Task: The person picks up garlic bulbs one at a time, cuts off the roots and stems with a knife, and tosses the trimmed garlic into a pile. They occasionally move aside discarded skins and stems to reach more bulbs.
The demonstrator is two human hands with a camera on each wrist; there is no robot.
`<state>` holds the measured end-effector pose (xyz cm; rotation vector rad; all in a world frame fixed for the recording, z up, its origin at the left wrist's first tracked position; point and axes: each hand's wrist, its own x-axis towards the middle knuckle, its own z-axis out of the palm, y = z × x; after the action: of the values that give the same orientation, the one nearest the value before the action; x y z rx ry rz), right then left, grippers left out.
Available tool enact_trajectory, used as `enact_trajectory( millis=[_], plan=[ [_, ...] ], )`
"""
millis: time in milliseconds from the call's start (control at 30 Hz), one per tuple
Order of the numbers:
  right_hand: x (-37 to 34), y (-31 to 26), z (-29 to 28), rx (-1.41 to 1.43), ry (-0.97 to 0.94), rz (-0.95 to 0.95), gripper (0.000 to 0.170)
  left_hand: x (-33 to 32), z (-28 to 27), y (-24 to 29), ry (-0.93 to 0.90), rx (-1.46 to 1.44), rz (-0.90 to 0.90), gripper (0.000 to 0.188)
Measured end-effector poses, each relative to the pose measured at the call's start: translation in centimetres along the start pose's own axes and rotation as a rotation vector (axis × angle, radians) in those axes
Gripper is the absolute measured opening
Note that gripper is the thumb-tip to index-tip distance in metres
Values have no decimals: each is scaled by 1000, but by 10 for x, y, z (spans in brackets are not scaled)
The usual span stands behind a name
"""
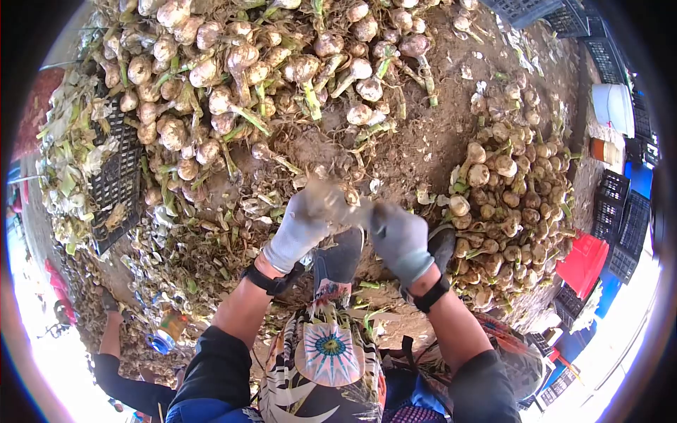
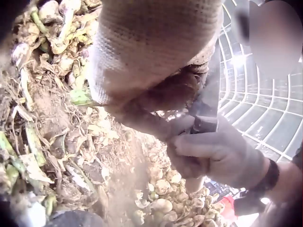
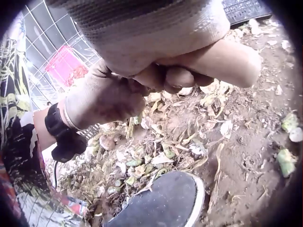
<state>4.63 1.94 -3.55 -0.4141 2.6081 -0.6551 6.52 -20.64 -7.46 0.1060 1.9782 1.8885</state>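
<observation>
My gloved left hand (image 1: pixel 300 229) is in front of my knees and grips a garlic bulb (image 1: pixel 326 200), blurred in the head view. Close beside it, my gloved right hand (image 1: pixel 400 240) curls round a knife. The knife's flat blade (image 2: pixel 208 101) stands up between the hands in the left wrist view. A smooth tan handle (image 3: pixel 232 62) juts from under the right hand in the right wrist view. Both hands meet at the bulb, and their fingers hide most of it.
A large heap of garlic with stalks (image 1: pixel 233 63) lies ahead. A pile of trimmed bulbs (image 1: pixel 515 204) is at the right. Peelings and cut stalks litter the soil round my shoes (image 1: pixel 338 254). A black crate (image 1: pixel 116 173) stands left; a red tub (image 1: pixel 583 264) stands right.
</observation>
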Motion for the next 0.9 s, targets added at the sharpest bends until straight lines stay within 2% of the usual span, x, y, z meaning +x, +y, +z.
enact_trajectory(
  millis=[67, 100, 133, 200, 233, 267, 333, 367, 400, 433, 467, 533, 567, 600, 633, 667, 700, 733, 800, 867, 900],
  plan=[
    [3, 32, 2, -24, -173, 524, 24, 10, 15, 60, 75, -624, -327, 67],
    [-12, 50, 15, -36, -48, 440, 23, 9, 17, 53, 126, -748, -368, 61],
    [-18, 50, 15, 8, -27, 455, 27, 9, 20, 46, 183, -872, -405, 56],
    [-24, 47, 17, 197, 3, 463, 29, 16, 18, 44, 58, -117, -180, 48],
    [-19, 40, 12, 198, 13, 465, 29, 16, 25, 35, 97, 150, 8, 40],
    [-12, 29, 2, 279, -19, 401, 30, 18, 22, 34, 96, 154, 7, 40],
    [2, 9, -14, 359, -51, 336, 32, 23, 18, 30, -200, 704, 125, 30],
    [9, 0, -21, 301, -94, 222, 31, 24, 24, 23, -140, 810, 271, 18],
    [15, -3, -24, 243, -137, 109, 30, 21, 23, 21, -146, 810, 270, 18],
    [20, 13, -9, 138, -237, 174, 28, 19, 19, 32, -183, 948, 338, 12],
    [17, 31, -1, 91, -212, 271, 26, 19, 13, 39, -212, 1091, 412, 8],
    [1, 66, 8, -43, -300, 503, 29, 23, 3, 40, -141, 1072, 463, 12],
    [-11, 72, 14, -43, -311, 499, 29, 24, 1, 43, -53, 987, 322, 15],
    [-25, 75, 21, 197, -266, 546, 30, 23, 0, 45, 25, 900, 184, 18],
    [-32, 74, 26, 439, -211, 587, 32, 30, 19, 39, 163, 643, 166, 24],
    [-30, 70, 29, 442, -214, 576, 32, 35, 40, 69, 92, 337, 176, 33],
    [-27, 64, 31, 487, -188, 537, 31, 41, 61, 83, -82, 387, 462, 43],
    [-26, 60, 31, 529, -163, 499, 30, 49, 79, 110, -34, 224, 642, 47],
    [-27, 54, 26, 615, -90, 444, 28, 62, 80, 116, 26, 257, 543, 44],
    [-25, 52, 19, 703, -2, 389, 26, 66, 41, 77, 286, 593, 326, 36],
    [-26, 61, 14, 695, -2, 483, 26, 64, 15, 46, 400, 755, 79, 35]
  ],
)
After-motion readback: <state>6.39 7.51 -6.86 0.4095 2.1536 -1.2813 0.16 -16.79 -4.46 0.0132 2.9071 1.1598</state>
